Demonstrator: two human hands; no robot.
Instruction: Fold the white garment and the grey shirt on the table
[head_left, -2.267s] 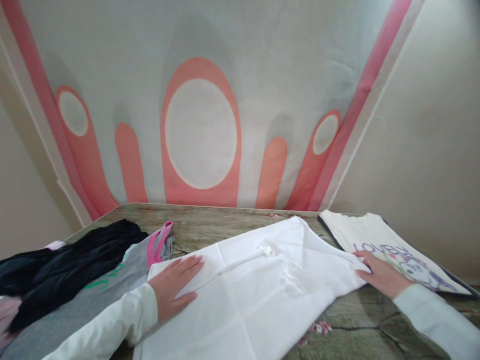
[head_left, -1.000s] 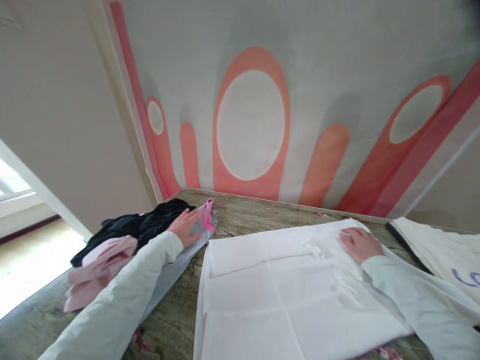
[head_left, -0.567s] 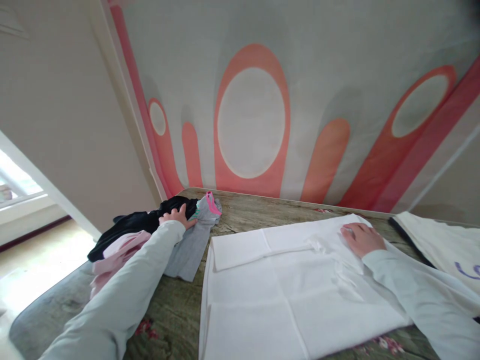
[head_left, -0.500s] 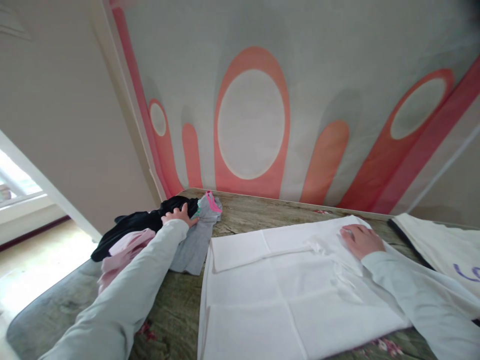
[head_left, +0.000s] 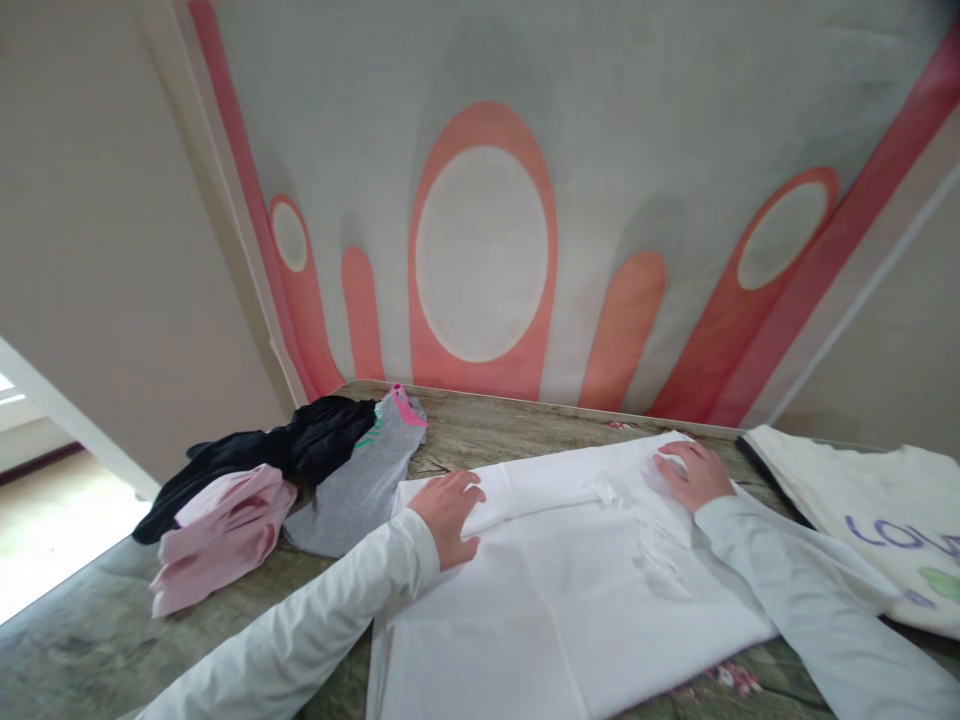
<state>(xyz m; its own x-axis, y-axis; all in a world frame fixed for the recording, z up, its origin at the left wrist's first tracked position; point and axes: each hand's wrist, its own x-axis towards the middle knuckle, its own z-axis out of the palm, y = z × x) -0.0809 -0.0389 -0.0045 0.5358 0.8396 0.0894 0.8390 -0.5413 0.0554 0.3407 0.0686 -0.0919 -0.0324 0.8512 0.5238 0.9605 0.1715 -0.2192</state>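
Observation:
A white folded garment (head_left: 495, 620) with crease lines and a gathered tie-like strip lies in front of me. My left hand (head_left: 448, 512) rests at its upper left edge, fingers spread and slightly bent, holding nothing. At the upper right corner, my right hand (head_left: 696, 474) lies on the white fabric with its fingers curved and apart from the thumb. White cloth also trails out to the right under my right forearm. Left of my left hand is a grey shirt (head_left: 352, 500) with a pink neckline, partly covered by a black garment (head_left: 255, 450).
A crumpled pink cloth (head_left: 225, 540) lies at the left of the wood-patterned table (head_left: 495, 430). On the right is a cream shirt (head_left: 870, 490) with purple lettering, over something dark. Behind the table stands a wall with a coral-patterned covering (head_left: 480, 250).
My left hand has left the black and grey clothes and moved right onto the white garment. My right hand stays at its upper right corner. The view has shifted slightly right.

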